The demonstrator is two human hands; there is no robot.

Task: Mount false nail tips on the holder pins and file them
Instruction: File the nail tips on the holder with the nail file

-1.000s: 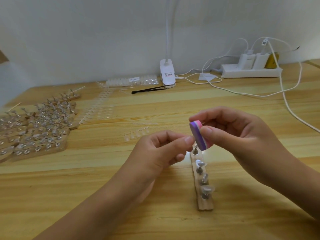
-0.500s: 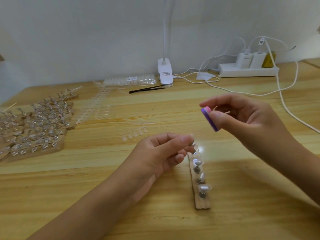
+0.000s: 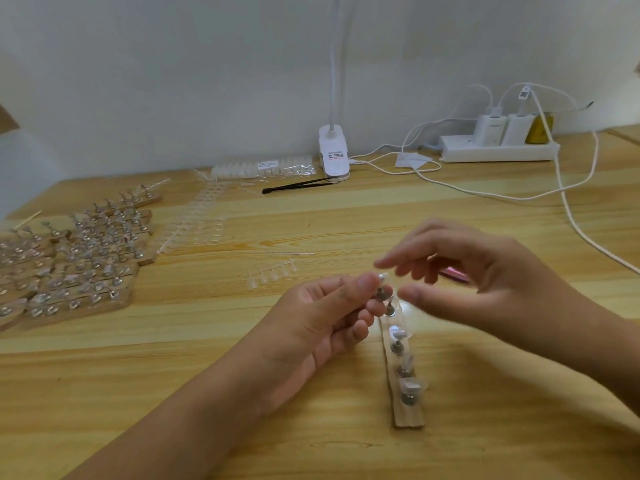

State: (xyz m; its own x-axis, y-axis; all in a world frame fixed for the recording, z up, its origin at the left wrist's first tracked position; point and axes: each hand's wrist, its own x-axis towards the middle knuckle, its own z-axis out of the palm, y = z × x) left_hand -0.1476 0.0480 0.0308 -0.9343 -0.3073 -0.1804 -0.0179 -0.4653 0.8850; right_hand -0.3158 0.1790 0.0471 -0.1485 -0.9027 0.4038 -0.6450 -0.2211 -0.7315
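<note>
- Lying near the near edge of the table, the wooden holder could tip if pulled sideways.
- Right hand, spread and empty, may knock mounted tips.
- Left hand pinches the far nail tip; squeezing might crack it.
- Pink file lies behind the right hand.

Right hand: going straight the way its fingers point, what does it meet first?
Likely the pin that the left hand pinches at the holder's far end; the right hand's fingers point left at it. Motion blur leaves depth unsure.
</note>
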